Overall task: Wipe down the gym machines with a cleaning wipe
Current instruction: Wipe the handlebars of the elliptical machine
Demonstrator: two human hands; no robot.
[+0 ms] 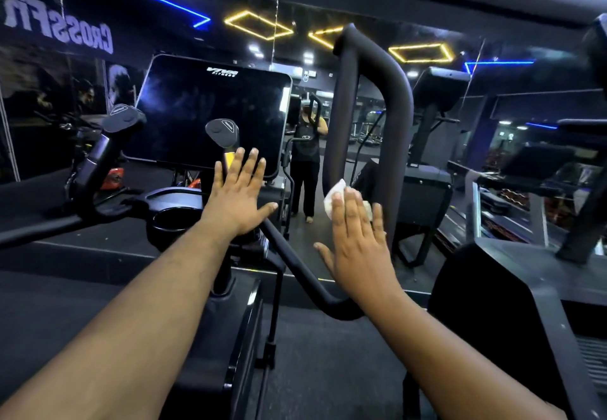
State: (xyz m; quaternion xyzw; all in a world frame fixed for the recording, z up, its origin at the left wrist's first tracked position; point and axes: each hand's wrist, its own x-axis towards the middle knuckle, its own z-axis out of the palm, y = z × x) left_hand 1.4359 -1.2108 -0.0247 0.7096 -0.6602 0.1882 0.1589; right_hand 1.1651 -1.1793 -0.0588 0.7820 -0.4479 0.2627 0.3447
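Nearest: two bare forearms reaching forward from the bottom edge.

Left hand (pixel 239 196): fingers straight and spread, palm away from the camera, holding nothing; it is raised in front of the lower right corner of the console screen (pixel 210 114), and whether it touches anything cannot be told.

Right hand (pixel 356 239): fingers straight and close together, pressing flat on a white cleaning wipe (pixel 335 197). The wipe shows above and beside the fingertips, at the lower part of the looped black handlebar (pixel 387 97) on the machine's right side.

Below the hands: a black curved frame tube (pixel 305 275), a round cup holder (pixel 174 217), and the dark machine body.

Left of the screen: a short grip with a capped end (pixel 123 119); a second capped grip (pixel 223 132) stands just above the left hand, with a small yellow part beside it.

Farthest: a wall mirror (pixel 305 91) reflecting a standing person, further machines, and yellow and blue ceiling light strips. Reversed lettering on the upper left wall.
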